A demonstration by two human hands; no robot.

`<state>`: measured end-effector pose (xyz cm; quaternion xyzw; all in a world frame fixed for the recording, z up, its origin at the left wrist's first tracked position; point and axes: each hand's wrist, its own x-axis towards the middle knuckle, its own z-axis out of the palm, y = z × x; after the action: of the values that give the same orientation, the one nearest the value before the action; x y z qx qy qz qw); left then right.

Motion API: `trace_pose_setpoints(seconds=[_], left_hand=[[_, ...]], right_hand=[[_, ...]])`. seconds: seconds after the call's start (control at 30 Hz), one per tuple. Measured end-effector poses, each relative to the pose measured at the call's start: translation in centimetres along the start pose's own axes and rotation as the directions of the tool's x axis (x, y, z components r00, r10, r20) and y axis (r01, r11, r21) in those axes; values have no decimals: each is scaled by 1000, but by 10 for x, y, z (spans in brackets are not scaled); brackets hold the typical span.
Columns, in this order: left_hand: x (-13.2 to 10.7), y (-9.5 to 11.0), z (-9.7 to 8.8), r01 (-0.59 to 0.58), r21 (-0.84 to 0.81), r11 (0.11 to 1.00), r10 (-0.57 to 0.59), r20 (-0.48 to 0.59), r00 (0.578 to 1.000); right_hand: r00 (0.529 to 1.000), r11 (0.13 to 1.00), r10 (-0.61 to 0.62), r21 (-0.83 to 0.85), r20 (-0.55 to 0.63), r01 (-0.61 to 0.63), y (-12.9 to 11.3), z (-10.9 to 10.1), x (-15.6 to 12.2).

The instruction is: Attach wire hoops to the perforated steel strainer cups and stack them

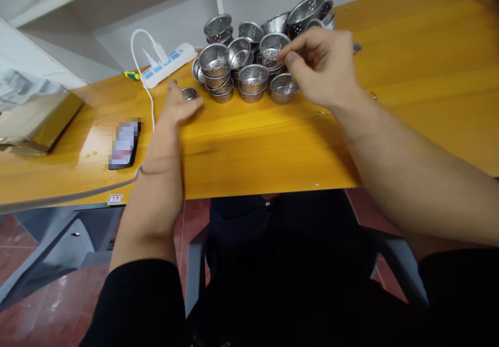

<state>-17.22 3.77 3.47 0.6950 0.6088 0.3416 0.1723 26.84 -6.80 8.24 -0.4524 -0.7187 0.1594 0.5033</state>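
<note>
Two hands over the yellow wooden table (249,149): my left hand (178,107) loosely spread by a small round silver metal cup (190,93), right hand (326,67) at a stacked perforated silver metal cup (270,51), can't tell if pinching, probably light, stiff, slick, so rims work best.

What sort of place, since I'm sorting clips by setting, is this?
Probably a workroom, though I can't be sure: stacked metal cups and a power strip sit on a desk.
</note>
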Motion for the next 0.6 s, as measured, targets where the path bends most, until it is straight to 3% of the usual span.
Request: trace_pose_setpoints(seconds=[0.07, 0.1, 0.2, 0.27, 0.37, 0.43, 0.5, 0.53, 0.6], left_hand=[[-7, 8, 2, 194, 60, 979, -189, -70, 979], [-9, 13, 2, 202, 62, 977, -196, -93, 976], [-7, 25, 1, 70, -21, 997, -73, -199, 977], [-3, 30, -1, 0, -67, 998, -20, -307, 951], [-1, 36, -5, -98, -55, 994, 69, -397, 915], [-3, 42, -6, -134, -18, 991, 113, -435, 893], [-7, 49, -5, -133, 7, 991, 119, -499, 859], [-9, 53, -4, -134, 11, 991, 119, -532, 838], [-11, 63, -1, -167, 5, 986, 135, -611, 780]], right_hand=[[1000, 1000, 20, -19, 1, -20, 0, 0, 0], [1000, 999, 30, -28, 2, -30, 0, 0, 0], [1000, 1000, 22, -18, -14, -22, -1, -5, 0], [1000, 1000, 11, -6, -13, -11, -1, -14, 1], [988, 996, 38, -87, 148, -26, 1, -35, 5], [917, 968, 118, -251, 381, -21, 4, -50, 11], [790, 913, 262, -407, 555, -17, 7, -61, 16], [745, 878, 329, -478, 580, -16, 9, -66, 19], [728, 804, 429, -594, 535, -37, 12, -74, 23]])
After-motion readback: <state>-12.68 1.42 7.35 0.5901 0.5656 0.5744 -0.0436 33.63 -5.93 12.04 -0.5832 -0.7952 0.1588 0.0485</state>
